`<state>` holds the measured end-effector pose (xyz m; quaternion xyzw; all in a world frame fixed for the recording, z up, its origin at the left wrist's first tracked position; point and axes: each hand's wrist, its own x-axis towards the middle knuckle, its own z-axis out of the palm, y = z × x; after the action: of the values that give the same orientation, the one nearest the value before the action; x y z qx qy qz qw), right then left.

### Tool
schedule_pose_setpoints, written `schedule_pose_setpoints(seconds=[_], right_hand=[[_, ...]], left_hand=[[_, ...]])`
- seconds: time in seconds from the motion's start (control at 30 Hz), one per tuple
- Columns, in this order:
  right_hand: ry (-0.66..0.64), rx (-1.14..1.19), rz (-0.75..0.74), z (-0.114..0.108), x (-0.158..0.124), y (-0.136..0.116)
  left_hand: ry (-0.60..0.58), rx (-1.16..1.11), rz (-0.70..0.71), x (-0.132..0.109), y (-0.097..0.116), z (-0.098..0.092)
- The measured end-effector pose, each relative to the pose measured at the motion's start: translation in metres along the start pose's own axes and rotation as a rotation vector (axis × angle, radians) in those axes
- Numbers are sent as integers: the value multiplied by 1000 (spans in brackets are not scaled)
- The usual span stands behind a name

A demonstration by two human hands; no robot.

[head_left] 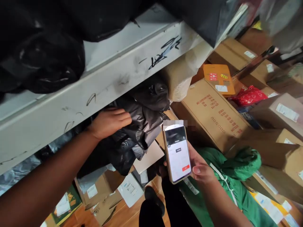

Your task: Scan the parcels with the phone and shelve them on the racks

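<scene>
My left hand point(110, 122) reaches under a white metal shelf point(99, 85) and rests on a black plastic parcel bag point(139, 126), fingers curled over it. My right hand point(201, 168) holds a smartphone point(177, 153) upright, its lit screen showing a white page with a red button, thumb along its right edge. The phone hovers just right of the black bags, above a green sack point(236, 176).
Black bags point(42, 60) lie on top of the shelf. Cardboard boxes point(210, 110) are stacked to the right, with an orange box point(217, 78) and a red packet point(251, 96). More labelled boxes and envelopes point(130, 189) lie on the wooden floor by my dark shoe point(153, 198).
</scene>
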<state>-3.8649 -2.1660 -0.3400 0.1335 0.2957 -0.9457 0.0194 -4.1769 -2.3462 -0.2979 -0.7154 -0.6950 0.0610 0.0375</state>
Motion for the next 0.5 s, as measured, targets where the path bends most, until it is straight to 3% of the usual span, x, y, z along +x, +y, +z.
schedule_pose_setpoints(seconds=[0.1, 0.17, 0.23, 0.3, 0.33, 0.4, 0.5], right_hand=[[27, 3, -5, -4, 6, -6], [24, 25, 12, -4, 13, -7], [5, 35, 27, -3, 24, -7], [-33, 40, 31, 0, 39, -5], [-66, 48, 44, 1, 49, -5], [-161, 87, 107, 4, 70, -3], [-313, 155, 247, 7, 105, 0]], left_hand=[[-161, -176, -189, -5, -1, -22], [-237, -280, -330, 11, 2, -30], [-274, -269, -536, 41, 8, -27], [-319, -158, -760, 72, 14, -10], [-349, -112, -803, 85, 16, 1], [-308, -17, -750, 98, 19, 24], [-111, 34, -595, 93, 15, 47]])
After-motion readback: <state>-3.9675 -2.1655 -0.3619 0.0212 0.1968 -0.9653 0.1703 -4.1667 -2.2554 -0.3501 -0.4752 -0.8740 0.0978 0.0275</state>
